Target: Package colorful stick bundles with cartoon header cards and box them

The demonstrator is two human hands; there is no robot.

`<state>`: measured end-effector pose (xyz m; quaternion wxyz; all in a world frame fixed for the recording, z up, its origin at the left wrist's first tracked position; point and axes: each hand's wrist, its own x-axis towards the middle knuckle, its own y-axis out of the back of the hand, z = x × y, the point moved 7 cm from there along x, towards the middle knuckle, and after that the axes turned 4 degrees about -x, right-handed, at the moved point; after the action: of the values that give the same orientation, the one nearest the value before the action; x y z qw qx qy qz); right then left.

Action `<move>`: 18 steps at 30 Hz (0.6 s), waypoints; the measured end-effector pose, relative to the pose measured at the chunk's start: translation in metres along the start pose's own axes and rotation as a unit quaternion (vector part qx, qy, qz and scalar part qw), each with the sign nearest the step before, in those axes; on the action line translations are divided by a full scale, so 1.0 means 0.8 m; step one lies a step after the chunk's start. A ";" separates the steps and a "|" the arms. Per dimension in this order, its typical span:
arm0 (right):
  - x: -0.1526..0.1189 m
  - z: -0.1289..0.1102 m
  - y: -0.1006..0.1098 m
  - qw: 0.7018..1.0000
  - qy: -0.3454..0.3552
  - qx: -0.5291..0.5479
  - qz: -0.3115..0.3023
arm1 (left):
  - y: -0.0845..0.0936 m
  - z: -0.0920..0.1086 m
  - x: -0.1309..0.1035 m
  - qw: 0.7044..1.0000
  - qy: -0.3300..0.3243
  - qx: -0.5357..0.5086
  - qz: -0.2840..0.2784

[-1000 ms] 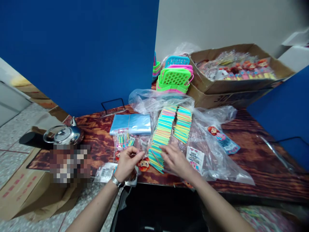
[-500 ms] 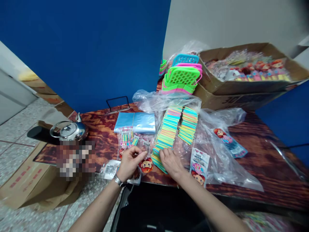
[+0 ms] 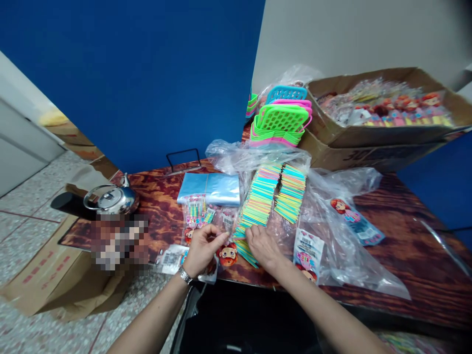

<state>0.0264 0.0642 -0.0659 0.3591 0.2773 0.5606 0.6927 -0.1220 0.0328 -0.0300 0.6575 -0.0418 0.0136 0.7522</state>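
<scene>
Thin coloured sticks (image 3: 260,199) lie in a long row on clear plastic, with a shorter row of sticks (image 3: 290,194) beside it. My right hand (image 3: 262,247) is on the near end of the long row, its curled fingers pressed onto the sticks. My left hand (image 3: 203,250), a metal watch on its wrist, is closed with thumb and fingers brought together; whatever is between them is too small to make out. Under and around it lie printed clear packets, including a filled packet of sticks (image 3: 195,209) and a packet with a red-haired cartoon face (image 3: 228,254).
Behind the packets lies a stack of bluish clear bags (image 3: 210,188). Nested plastic baskets (image 3: 283,120) stand at the back by a cardboard box (image 3: 372,135) of filled packets. A loose printed packet (image 3: 309,253) lies right of my right hand. At left stands a metal kettle (image 3: 114,200).
The whole view has shifted slightly, so things appear a little further right. Both hands stay nearly in place, the right still on the sticks.
</scene>
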 end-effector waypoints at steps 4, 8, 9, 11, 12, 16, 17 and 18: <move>0.000 -0.003 0.002 1.000 -0.004 0.013 -0.006 | -0.002 0.003 0.000 1.000 0.001 -0.007 -0.001; 0.005 -0.005 0.002 0.999 -0.011 0.037 -0.018 | -0.002 0.007 0.001 1.000 -0.001 -0.010 0.004; 0.006 -0.004 0.003 0.999 -0.013 0.046 -0.024 | -0.001 0.007 0.001 1.000 -0.001 -0.012 0.007; 0.009 0.000 0.003 0.997 -0.019 0.067 -0.038 | 0.001 0.004 0.001 1.000 0.008 -0.020 0.013; 0.010 0.003 0.004 0.996 -0.023 0.080 -0.045 | 0.002 0.001 0.002 0.999 0.018 -0.031 0.015; 0.011 0.021 0.012 0.985 -0.032 0.152 -0.072 | -0.001 -0.005 0.008 0.988 0.060 -0.141 0.012; 0.011 0.025 0.015 0.983 -0.029 0.167 -0.076 | -0.005 -0.002 0.011 0.982 0.063 -0.178 0.002; 0.009 0.027 0.018 0.977 -0.021 0.195 -0.083 | -0.011 0.001 0.015 0.975 0.065 -0.213 -0.011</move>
<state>0.0364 0.0810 -0.0474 0.3662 0.3091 0.6985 0.5315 -0.1153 0.0457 -0.0295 0.6395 -0.2297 -0.1051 0.7261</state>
